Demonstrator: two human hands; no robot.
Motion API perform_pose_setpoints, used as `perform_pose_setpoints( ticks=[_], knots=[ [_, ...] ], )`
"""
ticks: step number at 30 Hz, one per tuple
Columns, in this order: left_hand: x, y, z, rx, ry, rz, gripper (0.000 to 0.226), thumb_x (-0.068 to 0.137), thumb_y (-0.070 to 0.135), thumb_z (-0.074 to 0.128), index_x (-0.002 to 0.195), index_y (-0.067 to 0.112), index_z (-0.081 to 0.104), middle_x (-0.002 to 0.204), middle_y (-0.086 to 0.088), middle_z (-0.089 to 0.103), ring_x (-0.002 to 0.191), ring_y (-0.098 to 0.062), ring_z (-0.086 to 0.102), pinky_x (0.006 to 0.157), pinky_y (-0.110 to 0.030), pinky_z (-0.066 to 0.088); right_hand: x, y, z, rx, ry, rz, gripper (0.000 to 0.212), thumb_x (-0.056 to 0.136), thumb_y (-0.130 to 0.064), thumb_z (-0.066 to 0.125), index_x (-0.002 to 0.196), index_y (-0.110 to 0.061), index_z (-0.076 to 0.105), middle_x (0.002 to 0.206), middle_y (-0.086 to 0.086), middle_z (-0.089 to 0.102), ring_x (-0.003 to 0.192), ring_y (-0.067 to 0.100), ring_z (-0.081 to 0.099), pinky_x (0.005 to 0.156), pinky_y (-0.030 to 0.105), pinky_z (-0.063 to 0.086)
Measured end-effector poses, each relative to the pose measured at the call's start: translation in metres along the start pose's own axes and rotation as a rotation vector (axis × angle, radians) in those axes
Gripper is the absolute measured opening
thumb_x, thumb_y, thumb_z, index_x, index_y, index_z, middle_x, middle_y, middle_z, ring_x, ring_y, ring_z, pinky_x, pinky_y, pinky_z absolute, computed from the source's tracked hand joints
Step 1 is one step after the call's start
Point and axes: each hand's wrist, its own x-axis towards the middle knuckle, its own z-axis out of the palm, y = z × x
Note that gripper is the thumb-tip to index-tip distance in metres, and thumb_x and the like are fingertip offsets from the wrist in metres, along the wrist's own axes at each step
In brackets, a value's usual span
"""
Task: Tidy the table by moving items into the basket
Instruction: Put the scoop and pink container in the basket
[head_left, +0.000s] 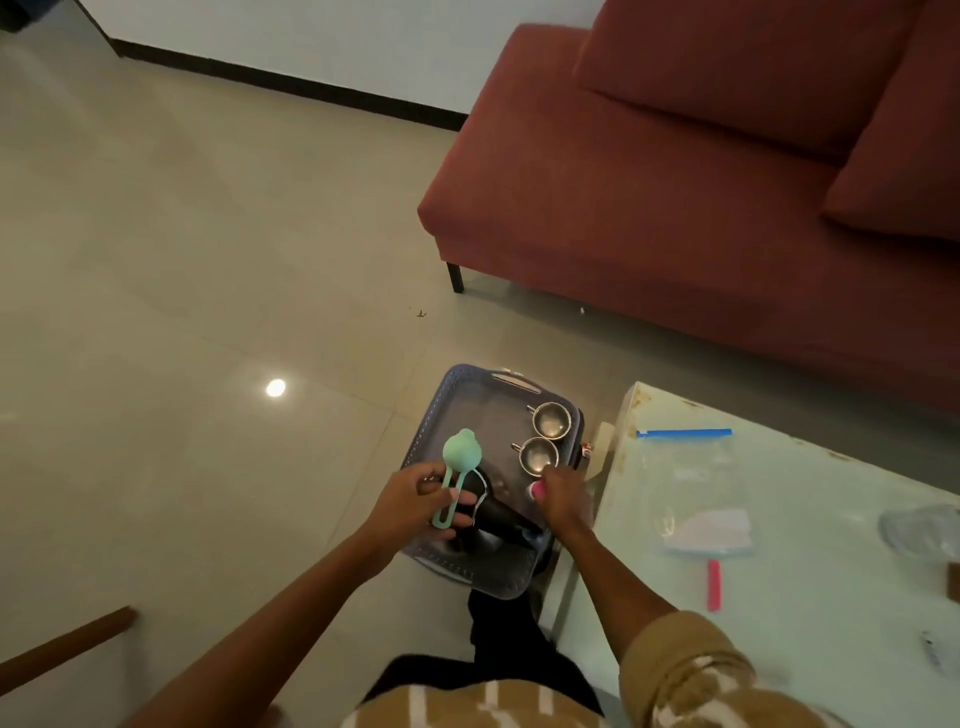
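Over the basket (470, 574) on the floor, just beside the table (810, 597), you hold one item in each hand.

Your left hand (415, 501) grips a mint-green brush (461, 453) by its loop handle, the fingers (458, 496) curled round the loop and the rounded head pointing up and away from you. It looks like soft silicone: light, bendy and unlikely to break, so it should take a drop into the basket without harm. The handle is the sensible hold, and you already have it.

Your right hand (566, 501) is curled round a small pink thing (537, 489) low inside the basket, right beside the nearer of two metal cups (538, 455). Only its tip shows, so what it is cannot be told, nor how tightly the fingers close on it.

The cups look hard and liable to clatter, so set things down beside them, not on them. A black object (498, 525) lies in the basket under your left hand.

On the table a clear bag (691, 467) and a pink clip (714, 584) wait. The bag looks limp and slippery and is probably best pinched at its blue strip.
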Motion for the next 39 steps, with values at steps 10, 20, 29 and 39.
perform_pose_setpoints(
  ticks=[10, 20, 29, 39],
  knots=[
    [0.026, 0.011, -0.006, -0.013, -0.021, -0.093, 0.010, 0.089, 0.008, 0.058, 0.094, 0.015, 0.063, 0.088, -0.004, 0.076, 0.076, -0.020, 0.072, 0.066, -0.029, 0.060, 0.025, 0.005, 0.030, -0.253, 0.014, -0.125, 0.025, 0.046, -0.009, 0.086, 0.063, -0.006, 0.068, 0.060, 0.011, 0.063, 0.056, 0.029, 0.061, 0.045, 0.031, 0.048],
    [0.035, 0.015, -0.015, -0.009, -0.042, -0.118, 0.011, 0.089, 0.007, 0.058, 0.099, 0.009, 0.062, 0.093, -0.009, 0.074, 0.075, -0.020, 0.073, 0.064, -0.027, 0.060, 0.025, -0.003, 0.015, -0.069, -0.007, 0.029, 0.020, 0.081, -0.016, 0.057, 0.097, -0.005, 0.063, 0.104, 0.015, 0.059, 0.096, 0.032, 0.056, 0.068, 0.033, 0.044],
    [0.043, 0.011, -0.014, -0.043, 0.011, -0.124, 0.013, 0.088, 0.005, 0.058, 0.100, 0.003, 0.063, 0.076, -0.003, 0.074, 0.060, -0.012, 0.070, 0.054, -0.022, 0.057, 0.009, -0.097, -0.097, 1.267, -0.579, 0.021, 0.021, 0.086, -0.016, 0.062, 0.106, -0.009, 0.065, 0.084, 0.003, 0.071, 0.070, 0.017, 0.068, 0.058, 0.024, 0.057],
    [0.057, 0.021, -0.019, 0.123, 0.225, 0.066, 0.046, 0.088, 0.016, 0.059, 0.133, 0.008, 0.048, 0.122, -0.006, 0.056, 0.110, -0.030, 0.060, 0.095, -0.048, 0.050, 0.060, -0.126, -0.112, 1.033, -0.310, -0.126, 0.031, 0.071, 0.008, 0.072, 0.099, -0.002, 0.067, 0.093, 0.013, 0.062, 0.080, 0.021, 0.061, 0.057, 0.023, 0.058]
  ],
)
